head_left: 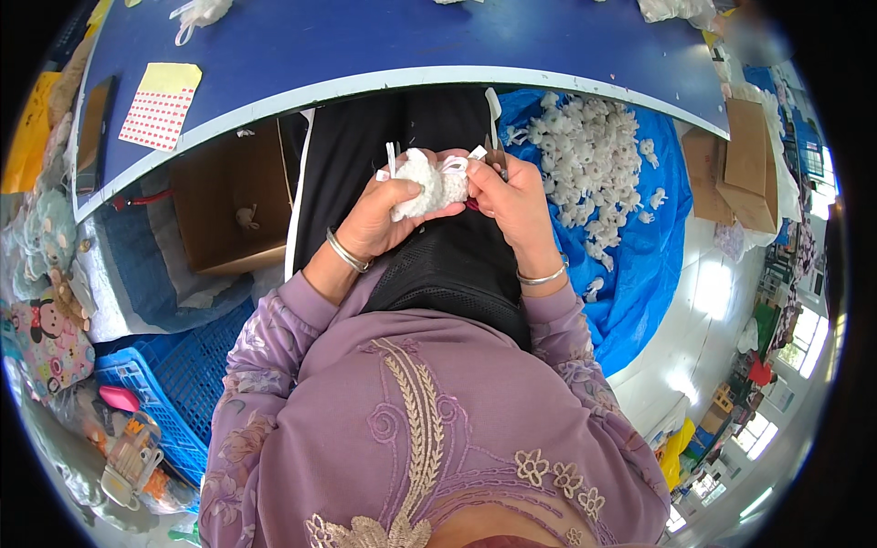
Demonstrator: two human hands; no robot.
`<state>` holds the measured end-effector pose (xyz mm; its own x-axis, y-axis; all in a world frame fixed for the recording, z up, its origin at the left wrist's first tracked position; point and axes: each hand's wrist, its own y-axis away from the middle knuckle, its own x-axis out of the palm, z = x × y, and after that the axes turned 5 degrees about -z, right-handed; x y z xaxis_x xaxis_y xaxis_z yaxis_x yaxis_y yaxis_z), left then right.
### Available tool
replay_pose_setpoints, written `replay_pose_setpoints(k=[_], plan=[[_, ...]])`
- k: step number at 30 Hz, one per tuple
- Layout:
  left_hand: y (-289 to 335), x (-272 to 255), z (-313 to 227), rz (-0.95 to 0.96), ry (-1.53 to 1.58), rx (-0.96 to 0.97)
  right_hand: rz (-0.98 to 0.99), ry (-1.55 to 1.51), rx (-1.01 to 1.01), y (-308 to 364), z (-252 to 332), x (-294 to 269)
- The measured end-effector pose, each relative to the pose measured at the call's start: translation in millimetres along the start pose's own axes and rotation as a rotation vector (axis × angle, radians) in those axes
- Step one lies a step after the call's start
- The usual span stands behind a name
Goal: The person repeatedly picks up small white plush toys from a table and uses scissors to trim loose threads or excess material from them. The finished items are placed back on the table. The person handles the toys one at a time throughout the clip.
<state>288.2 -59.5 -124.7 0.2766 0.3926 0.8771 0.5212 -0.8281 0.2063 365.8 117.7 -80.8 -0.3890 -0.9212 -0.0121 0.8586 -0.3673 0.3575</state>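
Note:
Over my lap, my left hand [373,216] is closed round a small fluffy white plush toy [420,185] with a thin pale ribbon and white tags. My right hand [513,198] meets it from the other side, thumb and forefinger pinching the ribbon [456,164] at the toy's edge. Dark metal blades, apparently thread snips [498,157], stick up out of the right hand's fingers. A bit of red or pink shows under that hand, perhaps their handle. Fingers hide part of the toy and most of the snips.
A blue table [411,46] curves ahead, with a label sheet [162,105] on it. To the right, a blue sheet [653,283] holds a heap of small white plush toys [585,155]. On the left are a cardboard box [215,196] with one small toy inside and a blue crate [174,384].

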Motion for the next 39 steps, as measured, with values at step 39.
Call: replay_pose_setpoints(k=[39], plan=[[4.4,27.7,2.3,-0.154,-1.059,0.248,-0.066,0.192,-0.194,12.9,8.5,5.4]])
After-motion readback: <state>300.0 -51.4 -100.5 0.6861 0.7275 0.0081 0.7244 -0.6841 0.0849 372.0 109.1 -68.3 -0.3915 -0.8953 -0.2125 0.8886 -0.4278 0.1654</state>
